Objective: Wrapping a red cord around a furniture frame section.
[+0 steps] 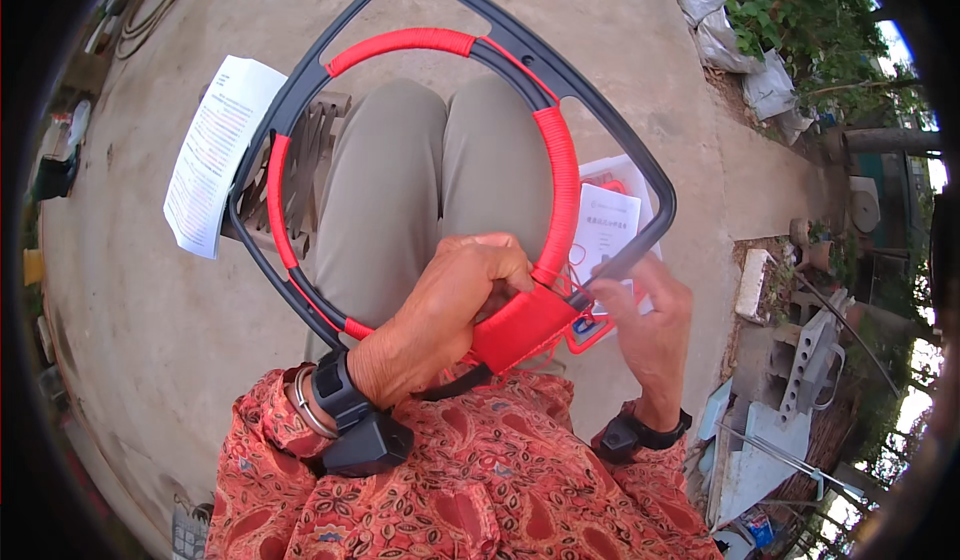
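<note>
A black rounded-diamond frame (pixel 622 130) with a round inner ring stands over my lap. Tight red cord wrapping (pixel 563 180) covers several stretches of the ring, and a broad red-wrapped section (pixel 525 332) lies at the near right corner. My left hand (pixel 455 295) is closed around the ring beside that section, thumb on top. At the frame's right side my right hand (pixel 650 310) pinches with thumb and fingers, slightly blurred. Thin red cord strands (pixel 573 282) run from the wrapped corner toward its fingertips; the exact grip is partly hidden.
A printed paper sheet (pixel 222 150) lies left of the frame, on a slatted seat (pixel 318 150). Under my right hand's side are a white booklet (pixel 606 222) and a red-rimmed tray (pixel 592 338). White sacks (pixel 730 40) and plants border the concrete floor at right, with metal scraps (pixel 815 360).
</note>
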`<state>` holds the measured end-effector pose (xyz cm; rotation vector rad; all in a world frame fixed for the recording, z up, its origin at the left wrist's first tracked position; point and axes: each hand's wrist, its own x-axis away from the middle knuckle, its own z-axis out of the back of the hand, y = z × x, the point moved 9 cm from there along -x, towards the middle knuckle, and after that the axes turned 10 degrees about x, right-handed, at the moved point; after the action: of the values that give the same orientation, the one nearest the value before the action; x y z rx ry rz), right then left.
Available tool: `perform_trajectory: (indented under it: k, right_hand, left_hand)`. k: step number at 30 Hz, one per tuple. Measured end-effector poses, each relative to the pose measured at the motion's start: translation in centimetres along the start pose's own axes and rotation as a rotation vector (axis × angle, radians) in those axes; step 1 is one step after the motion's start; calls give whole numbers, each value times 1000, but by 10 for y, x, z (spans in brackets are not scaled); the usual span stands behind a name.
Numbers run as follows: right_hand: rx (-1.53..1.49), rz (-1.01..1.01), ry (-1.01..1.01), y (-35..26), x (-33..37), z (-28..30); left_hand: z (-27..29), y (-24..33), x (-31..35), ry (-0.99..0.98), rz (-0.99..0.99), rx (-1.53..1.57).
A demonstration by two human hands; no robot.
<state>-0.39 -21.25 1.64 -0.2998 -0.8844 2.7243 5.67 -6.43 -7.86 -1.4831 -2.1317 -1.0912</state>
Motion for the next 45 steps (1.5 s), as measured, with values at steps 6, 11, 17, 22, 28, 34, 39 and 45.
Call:
perform_trajectory:
  k: [6, 11, 17, 22, 28, 34, 39, 45]
  right_hand:
    - [237, -46, 162, -6, 7, 38]
    - [338, 124, 227, -45, 1, 54]
    - [202, 324, -268, -58, -15, 14]
    - [367, 357, -529, -60, -21, -3]
    - [476, 376, -485, -56, -10, -1]
    - [401, 396, -434, -53, -2, 1]
    - [232, 200, -317, -48, 3, 16]
    - [487, 270, -146, -47, 21, 29]
  left_hand:
    - [-20, -5, 7, -54, -5, 15]
    - [-21, -11, -2, -79, 106, -8]
    - [-31, -30, -10, -138, 205, -44]
    - [-40, -34, -8, -97, 214, -99]
    - [-39, -34, -8, -83, 204, -43]
    - [-39, -33, -11, -76, 151, -124]
    - [-33, -37, -13, -96, 176, -78]
    - [-42, -30, -7, -97, 180, -102]
